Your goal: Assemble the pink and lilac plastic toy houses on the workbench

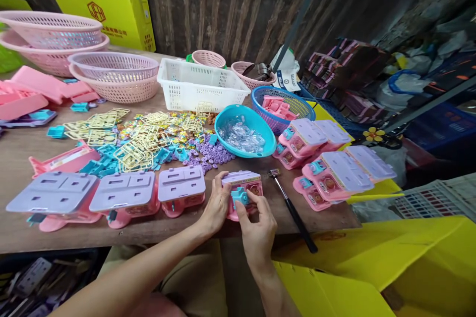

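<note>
Near the table's front edge, my left hand (216,205) is closed around the left side of a pink toy house (255,189) with a purple roof. On its front sits a small turquoise plastic piece (240,197). My right hand (258,223) pinches that piece with thumb and fingers against the house. A hammer (293,210) with a black handle lies just to the right of my right hand. Left of my hands stands a row of similar toy houses (181,189) with flat purple tops.
A turquoise bowl (223,133) holds clear plastic parts. Purple spiral pieces (210,153), cream frames (137,151) and turquoise parts lie heaped at centre left. More toy houses (342,173) are stacked right. Behind are a white basket (201,94) and pink baskets (119,86); a yellow carton (334,277) stands front right.
</note>
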Tool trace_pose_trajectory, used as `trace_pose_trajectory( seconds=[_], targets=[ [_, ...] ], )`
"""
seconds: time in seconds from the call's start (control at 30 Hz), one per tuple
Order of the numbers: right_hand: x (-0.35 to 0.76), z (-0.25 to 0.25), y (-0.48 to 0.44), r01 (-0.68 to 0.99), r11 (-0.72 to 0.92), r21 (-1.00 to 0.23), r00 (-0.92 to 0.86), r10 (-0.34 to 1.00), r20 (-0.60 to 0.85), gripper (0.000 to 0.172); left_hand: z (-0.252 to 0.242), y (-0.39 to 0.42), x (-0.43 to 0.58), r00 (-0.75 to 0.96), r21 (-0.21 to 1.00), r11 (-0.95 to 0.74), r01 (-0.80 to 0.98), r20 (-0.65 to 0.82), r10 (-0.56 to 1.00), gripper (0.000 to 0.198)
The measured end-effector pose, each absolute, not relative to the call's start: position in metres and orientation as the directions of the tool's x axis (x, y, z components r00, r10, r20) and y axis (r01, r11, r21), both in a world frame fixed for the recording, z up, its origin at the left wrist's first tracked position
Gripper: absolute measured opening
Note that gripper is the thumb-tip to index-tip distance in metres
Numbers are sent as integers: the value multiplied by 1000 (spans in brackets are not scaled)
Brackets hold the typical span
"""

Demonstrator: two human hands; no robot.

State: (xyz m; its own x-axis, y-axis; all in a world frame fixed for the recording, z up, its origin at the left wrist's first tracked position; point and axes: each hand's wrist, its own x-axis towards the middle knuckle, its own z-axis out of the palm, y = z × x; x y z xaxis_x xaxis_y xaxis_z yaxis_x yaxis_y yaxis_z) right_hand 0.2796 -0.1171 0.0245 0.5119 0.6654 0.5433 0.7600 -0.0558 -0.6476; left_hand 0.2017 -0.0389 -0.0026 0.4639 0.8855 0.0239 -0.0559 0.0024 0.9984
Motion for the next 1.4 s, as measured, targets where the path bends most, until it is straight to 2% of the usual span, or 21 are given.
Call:
trace_pose_trajectory(
  seconds=[0.27, 0.43, 0.7, 1.0, 1.1, 1.27, 1.4],
  targets=[
    [270, 16, -104, 867, -101, -487, 440, 612, 657, 24, -4, -37, 195, 500, 1000, 15, -26, 0, 866, 49],
    [273, 15, -107, 893, -44, -448, 358, 672, 648, 18, -2, -37, 191, 538, 1000, 1, -24, 12, 843, 43],
    [271, 20, -105, 879, -66, -472, 379, 698, 608, 13, 4, -38, 191, 523, 1000, 21, 6, -21, 852, 37],
    [269, 11, -106, 878, 5, -478, 376, 612, 696, 17, -3, -34, 189, 524, 1000, 21, 8, -22, 852, 39],
    [267, 9, -104, 891, -6, -454, 375, 573, 729, 13, -2, -33, 189, 538, 999, 36, -13, -24, 842, 38],
    [262, 11, -100, 893, -56, -446, 391, 588, 708, 10, 2, -32, 189, 546, 999, 19, -32, 1, 838, 34],
    [258, 12, -99, 892, -100, -442, 410, 592, 694, 8, 3, -32, 189, 542, 999, 42, -4, -33, 840, 34]
  ],
)
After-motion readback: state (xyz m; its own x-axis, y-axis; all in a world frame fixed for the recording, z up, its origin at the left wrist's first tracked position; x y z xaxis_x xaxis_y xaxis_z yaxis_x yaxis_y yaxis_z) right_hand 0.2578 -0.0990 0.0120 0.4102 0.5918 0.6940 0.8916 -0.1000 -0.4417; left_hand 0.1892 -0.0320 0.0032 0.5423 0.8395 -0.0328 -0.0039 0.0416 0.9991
